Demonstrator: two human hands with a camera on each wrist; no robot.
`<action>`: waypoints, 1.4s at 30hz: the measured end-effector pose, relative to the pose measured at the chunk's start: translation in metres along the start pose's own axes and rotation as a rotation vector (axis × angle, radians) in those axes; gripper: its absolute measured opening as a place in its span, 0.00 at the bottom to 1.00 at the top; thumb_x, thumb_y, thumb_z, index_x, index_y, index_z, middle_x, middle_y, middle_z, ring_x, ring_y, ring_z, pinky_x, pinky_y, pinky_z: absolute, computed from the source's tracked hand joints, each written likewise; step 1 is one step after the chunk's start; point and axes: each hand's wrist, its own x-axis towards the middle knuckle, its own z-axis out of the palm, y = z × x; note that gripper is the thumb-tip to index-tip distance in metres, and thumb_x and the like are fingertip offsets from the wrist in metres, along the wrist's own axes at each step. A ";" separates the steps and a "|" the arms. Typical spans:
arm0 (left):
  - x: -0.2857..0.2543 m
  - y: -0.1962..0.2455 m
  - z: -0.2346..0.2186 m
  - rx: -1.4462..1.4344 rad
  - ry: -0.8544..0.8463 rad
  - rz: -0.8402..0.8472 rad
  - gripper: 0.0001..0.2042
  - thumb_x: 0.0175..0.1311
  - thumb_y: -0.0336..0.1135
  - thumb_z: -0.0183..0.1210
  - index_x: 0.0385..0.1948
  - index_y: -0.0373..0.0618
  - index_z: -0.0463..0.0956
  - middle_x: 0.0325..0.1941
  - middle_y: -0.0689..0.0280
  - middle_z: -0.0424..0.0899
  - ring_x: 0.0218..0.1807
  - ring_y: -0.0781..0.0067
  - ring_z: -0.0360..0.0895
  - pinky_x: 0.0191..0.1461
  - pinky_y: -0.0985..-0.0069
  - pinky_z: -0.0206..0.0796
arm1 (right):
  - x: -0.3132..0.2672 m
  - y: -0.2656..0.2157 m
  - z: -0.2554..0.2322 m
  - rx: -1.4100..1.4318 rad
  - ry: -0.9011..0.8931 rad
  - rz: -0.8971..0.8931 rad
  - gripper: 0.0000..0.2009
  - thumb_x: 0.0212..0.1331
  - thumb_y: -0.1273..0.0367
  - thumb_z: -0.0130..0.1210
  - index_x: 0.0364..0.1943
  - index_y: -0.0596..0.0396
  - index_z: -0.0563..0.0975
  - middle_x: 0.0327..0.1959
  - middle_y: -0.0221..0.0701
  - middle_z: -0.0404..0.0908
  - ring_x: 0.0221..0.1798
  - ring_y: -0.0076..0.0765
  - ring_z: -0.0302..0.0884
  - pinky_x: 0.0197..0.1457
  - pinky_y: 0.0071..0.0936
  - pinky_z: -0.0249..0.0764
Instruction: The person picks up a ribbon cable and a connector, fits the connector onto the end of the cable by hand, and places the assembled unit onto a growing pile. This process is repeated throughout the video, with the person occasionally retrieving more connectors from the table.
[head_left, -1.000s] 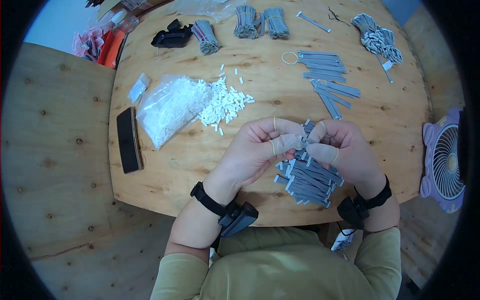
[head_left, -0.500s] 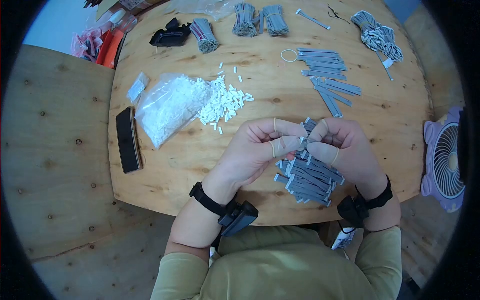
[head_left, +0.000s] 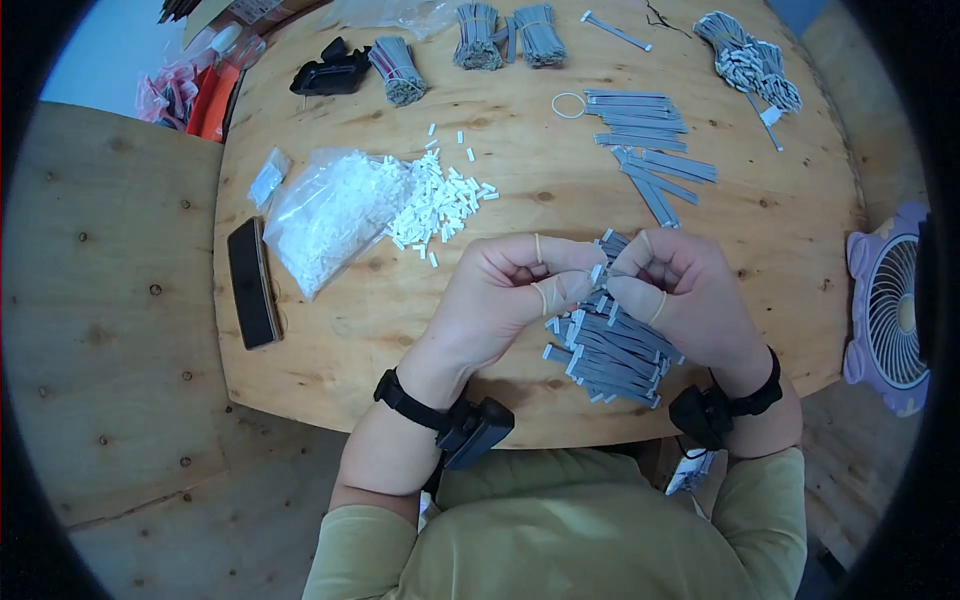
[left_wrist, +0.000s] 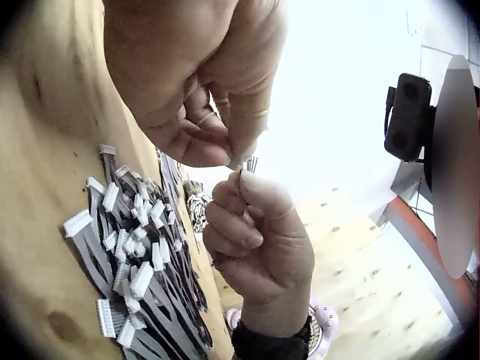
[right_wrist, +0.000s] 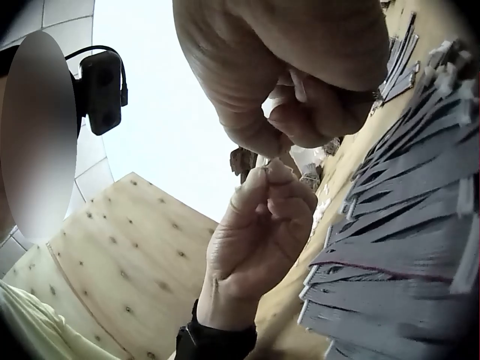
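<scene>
My left hand [head_left: 500, 295] pinches a small white connector [head_left: 598, 274] between thumb and forefinger. From the other side my right hand [head_left: 690, 295] closes its thumb and forefinger tips at the same small piece, mostly hidden by the fingers. Pale finger cots cover the thumbs and forefingers of both hands. In the left wrist view the fingertips of the two hands nearly meet. Below them lies a heap of grey ribbon cables [head_left: 622, 350] with white connectors on their ends, which both wrist views show close up.
A clear plastic bag [head_left: 325, 225] spills white connectors [head_left: 440, 205] left of centre. A phone [head_left: 254, 285] lies at the left edge. Loose grey cables [head_left: 640, 120] lie ahead, with tied bundles [head_left: 540, 38] at the back. Right of the table stands a purple fan [head_left: 890, 305].
The head view has shifted slightly, moving the scene a little left. Both hands keep their pinch in nearly the same place; the white connector now shows more clearly between the fingertips.
</scene>
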 end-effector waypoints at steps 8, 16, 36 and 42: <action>0.000 0.002 0.003 0.069 0.006 0.071 0.10 0.48 0.22 0.57 0.35 0.36 0.74 0.36 0.60 0.78 0.36 0.75 0.75 0.42 0.79 0.70 | 0.000 0.002 0.000 0.019 0.010 0.022 0.02 0.49 0.76 0.52 0.25 0.59 0.71 0.23 0.23 0.72 0.26 0.12 0.68 0.27 0.12 0.66; -0.001 0.000 -0.001 0.044 0.007 0.010 0.10 0.49 0.23 0.58 0.35 0.35 0.74 0.34 0.59 0.79 0.34 0.76 0.76 0.37 0.80 0.70 | 0.002 0.000 0.000 0.092 -0.032 0.027 0.02 0.49 0.76 0.52 0.26 0.59 0.71 0.23 0.23 0.73 0.26 0.13 0.68 0.27 0.12 0.65; -0.001 -0.001 0.000 0.033 0.020 0.030 0.08 0.53 0.25 0.55 0.35 0.38 0.74 0.32 0.65 0.78 0.31 0.83 0.74 0.34 0.85 0.68 | 0.003 0.007 0.007 0.152 -0.061 -0.046 0.02 0.54 0.75 0.48 0.29 0.59 0.70 0.26 0.25 0.73 0.28 0.13 0.69 0.30 0.13 0.67; -0.001 -0.003 0.001 -0.031 0.024 0.032 0.08 0.53 0.24 0.55 0.36 0.37 0.74 0.32 0.65 0.78 0.31 0.83 0.74 0.35 0.86 0.68 | 0.003 0.006 0.007 0.166 -0.062 -0.053 0.02 0.55 0.75 0.47 0.29 0.59 0.70 0.26 0.26 0.74 0.28 0.13 0.69 0.30 0.13 0.67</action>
